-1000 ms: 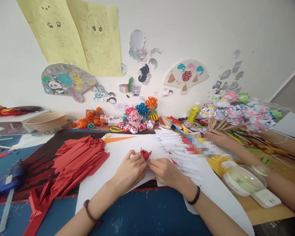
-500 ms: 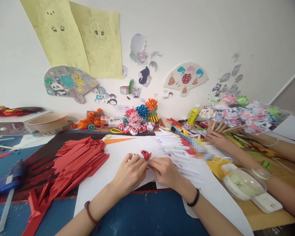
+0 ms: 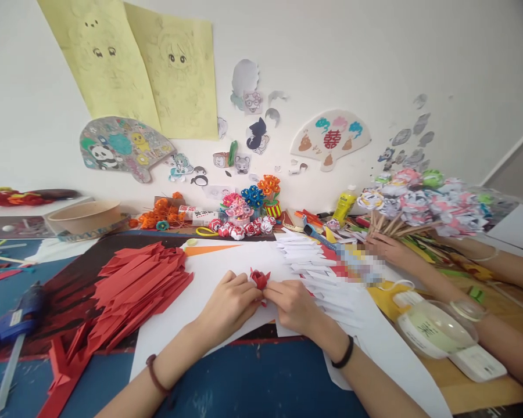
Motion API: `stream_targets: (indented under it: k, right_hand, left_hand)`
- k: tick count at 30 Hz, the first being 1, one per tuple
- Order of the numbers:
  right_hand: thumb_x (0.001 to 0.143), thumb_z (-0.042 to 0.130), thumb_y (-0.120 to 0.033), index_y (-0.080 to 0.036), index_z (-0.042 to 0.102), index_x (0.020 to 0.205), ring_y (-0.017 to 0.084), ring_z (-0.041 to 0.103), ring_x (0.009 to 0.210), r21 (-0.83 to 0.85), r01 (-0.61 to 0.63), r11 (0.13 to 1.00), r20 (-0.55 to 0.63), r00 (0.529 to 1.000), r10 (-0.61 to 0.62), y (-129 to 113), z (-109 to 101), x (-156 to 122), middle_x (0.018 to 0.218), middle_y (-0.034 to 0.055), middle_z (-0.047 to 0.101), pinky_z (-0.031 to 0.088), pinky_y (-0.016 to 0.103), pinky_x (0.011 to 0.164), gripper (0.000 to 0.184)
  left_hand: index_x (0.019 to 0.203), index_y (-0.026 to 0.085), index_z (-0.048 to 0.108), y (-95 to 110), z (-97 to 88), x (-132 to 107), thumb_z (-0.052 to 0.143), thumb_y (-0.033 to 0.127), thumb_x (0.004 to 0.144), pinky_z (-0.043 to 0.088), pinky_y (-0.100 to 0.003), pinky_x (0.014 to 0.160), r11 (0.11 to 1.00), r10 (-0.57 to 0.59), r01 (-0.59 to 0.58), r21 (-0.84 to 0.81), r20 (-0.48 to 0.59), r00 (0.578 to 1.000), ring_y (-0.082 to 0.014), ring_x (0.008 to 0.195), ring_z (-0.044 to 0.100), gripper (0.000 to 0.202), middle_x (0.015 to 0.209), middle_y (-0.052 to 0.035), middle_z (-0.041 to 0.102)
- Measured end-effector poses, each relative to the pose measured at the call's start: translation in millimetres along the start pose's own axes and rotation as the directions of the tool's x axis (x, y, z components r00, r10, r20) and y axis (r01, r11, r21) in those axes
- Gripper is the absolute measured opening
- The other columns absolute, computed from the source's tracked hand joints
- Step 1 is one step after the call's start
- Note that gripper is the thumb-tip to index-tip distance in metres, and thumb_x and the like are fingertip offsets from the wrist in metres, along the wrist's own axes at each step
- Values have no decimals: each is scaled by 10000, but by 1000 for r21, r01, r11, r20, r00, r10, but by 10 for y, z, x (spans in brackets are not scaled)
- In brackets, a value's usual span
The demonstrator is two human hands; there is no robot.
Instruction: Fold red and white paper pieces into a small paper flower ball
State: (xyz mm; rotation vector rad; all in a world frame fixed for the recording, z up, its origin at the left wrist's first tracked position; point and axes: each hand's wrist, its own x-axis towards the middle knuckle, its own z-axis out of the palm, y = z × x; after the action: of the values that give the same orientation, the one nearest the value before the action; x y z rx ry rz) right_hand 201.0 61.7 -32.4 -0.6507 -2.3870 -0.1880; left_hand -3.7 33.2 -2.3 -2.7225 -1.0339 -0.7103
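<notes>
Red paper flower (image 3: 259, 279) partly hidden by left hand (image 3: 232, 299), right hand (image 3: 297, 304).

A craft workspace, drawings (image 3: 187, 87) and painted fans (image 3: 326, 148) are hanging on the far wall (image 3: 375, 52), a glue gun (image 3: 20, 318) is lying left, hands (image 3: 232, 299) are holding a red paper flower (image 3: 260, 279)
</notes>
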Motion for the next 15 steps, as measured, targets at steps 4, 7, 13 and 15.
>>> stream_targets:
  k: [4, 7, 13, 15]
  right_hand:
    - [795, 403, -25, -175, 599, 762, 151, 442, 541, 23, -50, 998, -43, 998, 51, 7, -3, -6, 667, 29, 584, 271, 290, 531, 248]
    - [804, 413, -28, -175, 595, 738, 149, 449, 542, 44, -64, 997, -46, 997, 66, 11, -4, -1, 646, 25, 574, 281, 285, 530, 243]
    - [780, 414, -2, -176, 590, 724, 147, 473, 557, 90, -68, 994, -56, 996, 73, 29, 17, 12, 657, 24, 590, 302, 273, 537, 254]
    - [776, 417, -4, -179, 579, 703, 145, 455, 538, 90, -73, 993, -54, 995, 78, 29, 19, 11, 633, 16, 568, 296, 275, 531, 249]
  left_hand:
    - [909, 178, 576, 23, 18, -1, 476, 237, 992, 284, -350, 686, 997, -3, 5, 79, -24, 1000, -191, 781, 517, 143, 812, -23, 624]
    - [881, 172, 565, 46, 41, 10, 459, 226, 1001, 280, -347, 675, 989, 43, -36, 144, -48, 998, -191, 768, 514, 169, 788, -24, 612]
    - [874, 153, 559, 53, 80, 18, 416, 106, 995, 299, -345, 691, 934, 127, -131, 333, 34, 991, -198, 773, 502, 193, 814, -37, 605]
    - [904, 143, 566, 56, 73, 20, 405, 88, 992, 308, -347, 708, 924, 125, -146, 353, 81, 989, -205, 791, 502, 192, 846, -47, 610]
